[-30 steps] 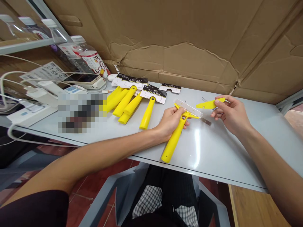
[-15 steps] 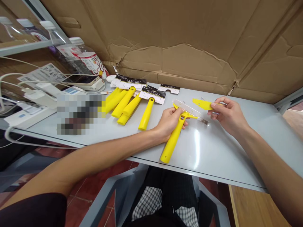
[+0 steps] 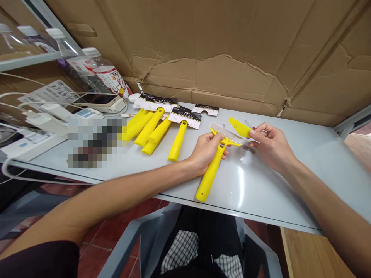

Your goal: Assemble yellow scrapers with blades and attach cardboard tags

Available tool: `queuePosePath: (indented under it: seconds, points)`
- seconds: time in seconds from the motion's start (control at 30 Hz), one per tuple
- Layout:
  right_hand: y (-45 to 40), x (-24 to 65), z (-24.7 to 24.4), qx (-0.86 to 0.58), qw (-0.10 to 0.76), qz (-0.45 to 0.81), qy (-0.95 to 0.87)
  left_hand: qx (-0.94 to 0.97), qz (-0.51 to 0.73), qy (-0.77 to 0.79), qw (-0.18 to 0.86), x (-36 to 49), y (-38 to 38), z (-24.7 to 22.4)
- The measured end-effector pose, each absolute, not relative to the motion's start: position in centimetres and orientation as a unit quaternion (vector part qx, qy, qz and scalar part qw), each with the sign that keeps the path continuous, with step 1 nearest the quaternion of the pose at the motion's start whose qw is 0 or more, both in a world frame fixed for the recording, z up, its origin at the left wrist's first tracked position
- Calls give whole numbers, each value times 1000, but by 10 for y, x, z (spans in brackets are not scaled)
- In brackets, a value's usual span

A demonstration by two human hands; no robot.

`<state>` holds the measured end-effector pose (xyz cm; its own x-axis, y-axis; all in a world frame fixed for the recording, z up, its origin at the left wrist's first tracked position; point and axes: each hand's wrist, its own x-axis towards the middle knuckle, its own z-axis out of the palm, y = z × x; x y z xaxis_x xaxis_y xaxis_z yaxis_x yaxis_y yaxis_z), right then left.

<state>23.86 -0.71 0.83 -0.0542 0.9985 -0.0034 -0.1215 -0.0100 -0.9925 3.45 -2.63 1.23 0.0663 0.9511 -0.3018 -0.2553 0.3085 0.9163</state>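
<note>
My left hand grips a yellow-handled scraper just below its wide head, thumb on the head. A clear strip lies along the head's far edge. Between the thumb and fingers of my right hand is a flat yellow plate with a small hole, tilted close above the strip's right end. Behind it shows a thin metal rod with a reddish end by my fingers; whether it is held I cannot tell. A small screw-like piece lies beyond the scraper. A metallic strip shows below my right fingertips.
Several yellow handles with black-and-white cards lie to the left on the grey table. Another card lies behind. Phone, cables, a power strip and bottles crowd the left; cardboard stands at the back.
My right hand has moved left with the yellow plate, bringing it nearer the scraper head and tilting it more steeply. The metal rod shows more clearly. My left hand keeps its grip.
</note>
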Motion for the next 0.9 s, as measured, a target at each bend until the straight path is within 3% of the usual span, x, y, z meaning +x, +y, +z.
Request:
queuePosePath:
  seconds: [0.9]
  points:
    - [-21, 212, 11, -457, 503, 564, -469, 373, 470, 495, 628, 37, -27, 9]
